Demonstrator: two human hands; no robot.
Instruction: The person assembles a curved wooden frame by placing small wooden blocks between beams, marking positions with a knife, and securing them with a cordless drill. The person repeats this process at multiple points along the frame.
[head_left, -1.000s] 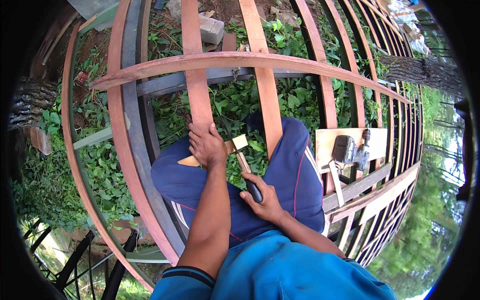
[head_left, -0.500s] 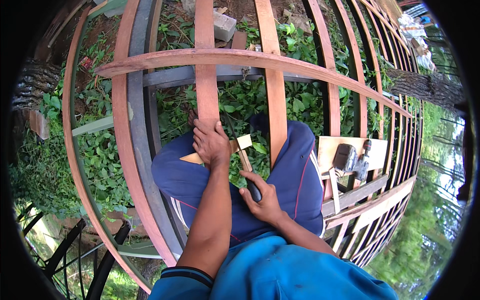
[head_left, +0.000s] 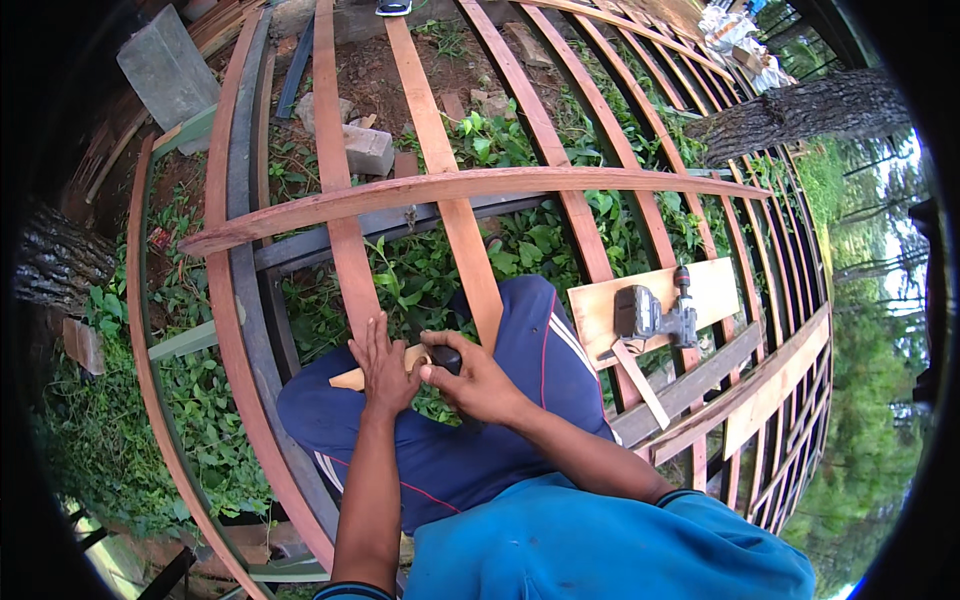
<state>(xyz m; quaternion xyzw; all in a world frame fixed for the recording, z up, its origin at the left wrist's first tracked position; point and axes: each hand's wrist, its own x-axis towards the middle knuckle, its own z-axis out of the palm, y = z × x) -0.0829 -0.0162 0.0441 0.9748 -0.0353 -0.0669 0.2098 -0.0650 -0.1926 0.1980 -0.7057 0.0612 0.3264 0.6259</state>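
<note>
My left hand (head_left: 385,375) lies with its fingers stretched out over a short pale piece of wood (head_left: 348,380), at the end of a reddish plank (head_left: 350,270). The wood's pointed end shows on the left of the hand, its other end on the right. My right hand (head_left: 480,380) is closed round the black handle (head_left: 445,358) of a hand tool, close beside the left fingers. The tool's blade is hidden from this angle. Both hands are between my bent knees, in dark blue trousers (head_left: 520,350).
A long reddish beam (head_left: 480,185) crosses several parallel planks above leafy ground. To the right, a cordless drill (head_left: 655,315) rests on a pale board (head_left: 715,290), near a small wood strip (head_left: 640,385). A tree trunk (head_left: 800,120) and a grey block (head_left: 368,150) are farther off.
My view has tilted up and shifted. The right hand has brought the tool's handle up beside the left hand, and the long dark blade seen earlier is hidden. The left fingers have straightened.
</note>
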